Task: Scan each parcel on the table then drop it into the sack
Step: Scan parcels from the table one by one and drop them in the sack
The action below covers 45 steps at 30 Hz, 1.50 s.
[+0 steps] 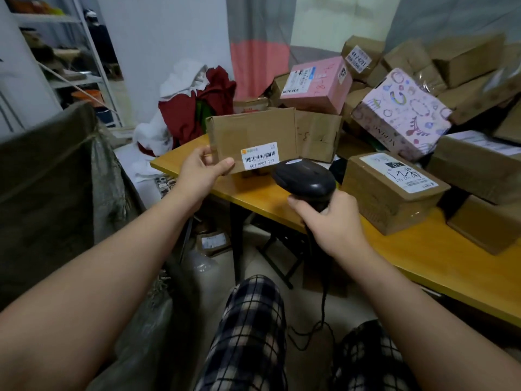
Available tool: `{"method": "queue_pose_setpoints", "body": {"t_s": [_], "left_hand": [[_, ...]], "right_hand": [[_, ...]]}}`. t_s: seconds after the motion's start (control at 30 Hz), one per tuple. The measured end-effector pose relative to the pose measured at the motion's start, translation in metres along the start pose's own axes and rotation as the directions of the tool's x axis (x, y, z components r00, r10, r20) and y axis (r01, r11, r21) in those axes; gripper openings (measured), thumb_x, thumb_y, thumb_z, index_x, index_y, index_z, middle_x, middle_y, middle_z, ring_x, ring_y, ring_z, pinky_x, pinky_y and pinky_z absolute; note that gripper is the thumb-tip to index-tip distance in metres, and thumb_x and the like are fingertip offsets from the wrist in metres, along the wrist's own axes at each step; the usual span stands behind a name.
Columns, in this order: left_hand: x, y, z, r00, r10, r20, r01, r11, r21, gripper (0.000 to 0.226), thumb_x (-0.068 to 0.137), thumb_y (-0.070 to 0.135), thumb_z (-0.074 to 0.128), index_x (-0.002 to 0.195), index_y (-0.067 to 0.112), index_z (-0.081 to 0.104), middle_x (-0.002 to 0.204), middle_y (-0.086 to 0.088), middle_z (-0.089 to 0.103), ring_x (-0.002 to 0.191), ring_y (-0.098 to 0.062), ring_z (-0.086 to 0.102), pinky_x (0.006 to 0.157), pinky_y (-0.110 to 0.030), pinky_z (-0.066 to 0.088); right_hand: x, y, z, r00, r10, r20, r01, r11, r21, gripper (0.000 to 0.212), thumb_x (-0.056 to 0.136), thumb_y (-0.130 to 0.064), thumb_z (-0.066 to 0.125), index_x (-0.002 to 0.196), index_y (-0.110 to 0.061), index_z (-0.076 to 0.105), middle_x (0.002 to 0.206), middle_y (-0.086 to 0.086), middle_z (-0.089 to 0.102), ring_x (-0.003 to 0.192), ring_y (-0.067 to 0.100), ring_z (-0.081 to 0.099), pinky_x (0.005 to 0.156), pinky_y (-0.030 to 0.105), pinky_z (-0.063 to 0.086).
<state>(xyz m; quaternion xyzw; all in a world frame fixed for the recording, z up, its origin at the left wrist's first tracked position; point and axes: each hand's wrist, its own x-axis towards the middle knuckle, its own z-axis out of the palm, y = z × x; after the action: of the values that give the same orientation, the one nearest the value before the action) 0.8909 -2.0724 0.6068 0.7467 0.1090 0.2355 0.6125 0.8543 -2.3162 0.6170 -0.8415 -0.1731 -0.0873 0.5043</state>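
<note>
My left hand [201,172] grips the lower left corner of a flat brown cardboard parcel [251,134], held upright above the table's near corner. Its white barcode label [260,157] faces me. My right hand [332,221] holds the handle of a black corded barcode scanner [306,177], whose head sits just right of and below the label. The grey-green woven sack [48,198] stands at the left, beside my left forearm.
The yellow wooden table [423,261] carries several more parcels: a pink box [315,84], a patterned box [400,112], a labelled brown box [392,190]. Red and white cloth [191,108] is piled behind the table's corner. Metal shelving [84,52] stands far left.
</note>
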Motion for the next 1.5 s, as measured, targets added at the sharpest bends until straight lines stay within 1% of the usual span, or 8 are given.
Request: {"method": "queue_pose_setpoints", "body": {"t_s": [0.43,0.67,0.8,1.0,1.13,1.2,1.27,1.5], "left_hand": [[0.008,-0.001,-0.003,1.000,-0.018,0.022,0.017,0.999,0.042,0.057,0.084,0.017,0.073,0.133,0.004,0.048,0.113,-0.008,0.068,0.102,-0.016,0.067,0.090,-0.029,0.053],[-0.029,0.009,-0.019,1.000,0.010,0.005,-0.010,1.000,0.000,0.055,0.084,0.016,0.072,0.132,0.008,0.047,0.109,-0.001,0.066,0.091,-0.005,0.068,0.085,-0.022,0.053],[-0.079,-0.009,-0.052,0.989,-0.015,-0.149,0.015,1.000,-0.001,0.044,0.085,0.006,0.069,0.122,0.012,0.045,0.091,0.007,0.059,0.067,0.010,0.061,0.065,-0.007,0.047],[-0.151,-0.083,-0.133,0.876,-0.145,-0.460,0.188,0.981,0.049,0.051,0.083,0.007,0.071,0.125,0.007,0.042,0.100,-0.008,0.056,0.067,0.006,0.058,0.062,-0.006,0.048],[-0.190,-0.118,-0.175,0.763,-0.172,-0.624,0.260,0.964,0.052,0.052,0.084,0.009,0.070,0.124,0.025,0.040,0.114,0.005,0.055,0.086,0.010,0.060,0.076,-0.006,0.048],[-0.202,-0.134,-0.193,0.707,-0.168,-0.687,0.308,0.947,0.086,0.069,0.084,0.014,0.071,0.140,0.019,0.031,0.130,0.007,0.048,0.109,0.010,0.050,0.097,-0.014,0.040],[-0.209,-0.149,-0.206,0.671,-0.187,-0.718,0.367,0.924,0.103,0.077,0.084,0.018,0.072,0.145,0.013,0.025,0.136,0.006,0.042,0.122,-0.003,0.041,0.107,-0.025,0.032],[-0.184,-0.209,-0.221,0.660,-0.405,-0.633,0.546,0.837,0.034,0.059,0.083,0.018,0.074,0.129,0.008,0.038,0.119,0.000,0.053,0.109,-0.017,0.055,0.093,-0.031,0.044]], "right_hand": [[-0.003,0.002,-0.003,1.000,-0.003,0.016,0.003,1.000,0.001,0.031,0.084,-0.035,0.069,0.083,-0.004,0.067,0.070,0.020,0.065,0.070,0.034,0.061,0.066,0.047,0.049],[0.003,0.002,0.011,0.991,-0.083,0.104,0.076,0.995,0.068,0.016,0.082,-0.032,0.073,0.087,-0.017,0.070,0.079,0.008,0.070,0.078,0.015,0.064,0.070,0.035,0.050],[0.008,-0.005,0.045,0.952,-0.159,0.261,0.121,0.981,0.153,0.015,0.080,-0.022,0.075,0.093,-0.017,0.069,0.088,-0.004,0.071,0.085,0.002,0.064,0.072,0.023,0.050],[0.010,-0.005,0.134,0.849,-0.203,0.488,0.131,0.975,0.178,0.037,0.077,-0.001,0.072,0.097,-0.027,0.056,0.091,-0.017,0.059,0.083,-0.010,0.055,0.069,0.002,0.039],[0.006,-0.004,0.195,0.762,-0.210,0.613,0.181,0.977,0.110,0.044,0.078,-0.013,0.076,0.099,-0.043,0.051,0.108,-0.008,0.056,0.104,0.010,0.055,0.087,0.027,0.044],[0.004,-0.006,0.224,0.720,-0.218,0.658,0.234,0.970,0.066,0.040,0.077,-0.015,0.076,0.097,-0.039,0.051,0.105,-0.007,0.052,0.103,0.015,0.054,0.088,0.032,0.045],[0.002,-0.006,0.252,0.704,-0.201,0.682,0.210,0.975,0.070,0.039,0.077,-0.016,0.078,0.101,-0.033,0.052,0.104,-0.005,0.055,0.103,0.016,0.056,0.086,0.031,0.046],[-0.003,0.019,0.319,0.747,-0.143,0.650,0.044,0.985,0.165,0.034,0.072,-0.013,0.083,0.090,-0.030,0.059,0.092,-0.004,0.065,0.090,0.009,0.060,0.074,0.017,0.044]]}}
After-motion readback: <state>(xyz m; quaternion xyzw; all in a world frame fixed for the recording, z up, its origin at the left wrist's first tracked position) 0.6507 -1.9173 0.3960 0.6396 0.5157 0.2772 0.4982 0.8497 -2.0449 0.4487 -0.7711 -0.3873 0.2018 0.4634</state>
